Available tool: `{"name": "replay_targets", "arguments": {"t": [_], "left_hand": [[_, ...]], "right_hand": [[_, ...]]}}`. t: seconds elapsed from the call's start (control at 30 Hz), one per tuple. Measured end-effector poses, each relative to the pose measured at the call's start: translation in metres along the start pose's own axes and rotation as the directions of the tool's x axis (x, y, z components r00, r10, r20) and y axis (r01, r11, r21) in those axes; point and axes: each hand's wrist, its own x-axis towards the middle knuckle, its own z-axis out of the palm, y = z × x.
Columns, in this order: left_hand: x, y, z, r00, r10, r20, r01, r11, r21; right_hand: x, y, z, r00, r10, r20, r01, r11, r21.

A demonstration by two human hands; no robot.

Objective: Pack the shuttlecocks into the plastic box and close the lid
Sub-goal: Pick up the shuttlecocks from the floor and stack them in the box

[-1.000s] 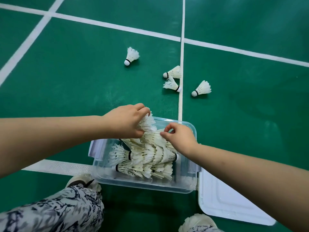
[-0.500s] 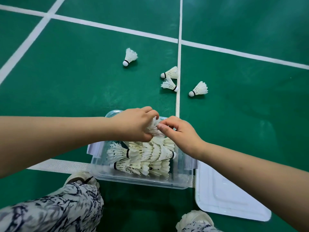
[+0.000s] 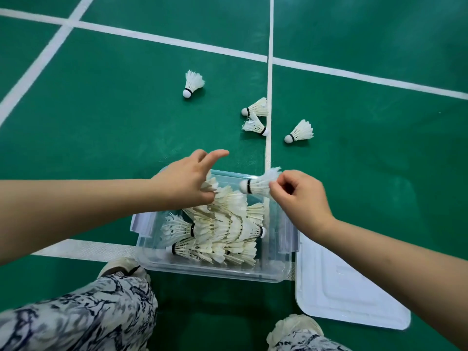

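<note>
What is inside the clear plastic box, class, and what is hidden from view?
Nested white shuttlecocks lie on their sides inside the plastic box. The left hand covers its far-left corner, and the top shuttlecocks hide any lower ones.

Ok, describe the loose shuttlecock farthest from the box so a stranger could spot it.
Start at the clear plastic box on the green court. Beyond it, left of the long white line, lies one shuttlecock. It sits alone, cork toward the person, while three others cluster at that line.
</note>
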Motion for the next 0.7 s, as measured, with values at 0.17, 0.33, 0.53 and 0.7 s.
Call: {"name": "replay_targets", "arguments": {"t": [0.17,0.33,0.53,0.7], "left_hand": [[-0.005,-0.011,0.005,1.000,-0.025,0.003,0.025,1.000,0.005],[-0.005,-0.014,0.008,0.999,-0.035,0.022,0.034,0.999,0.030],[-0.006,-0.014,0.010,0.998,-0.017,0.058,0.015,0.999,0.036],[-0.007,-0.013,0.010,0.997,-0.010,0.079,0.008,1.000,0.028]], "right_hand": [[-0.006,0.009,-0.006,0.997,0.029,0.077,-0.012,0.976,-0.218],[-0.008,0.004,0.009,0.984,0.022,0.178,0.029,0.960,-0.279],[0.000,0.000,0.028,0.972,0.097,0.216,-0.054,0.979,-0.197],[0.001,0.005,0.041,0.893,0.299,0.336,-0.310,0.950,-0.022]]}}
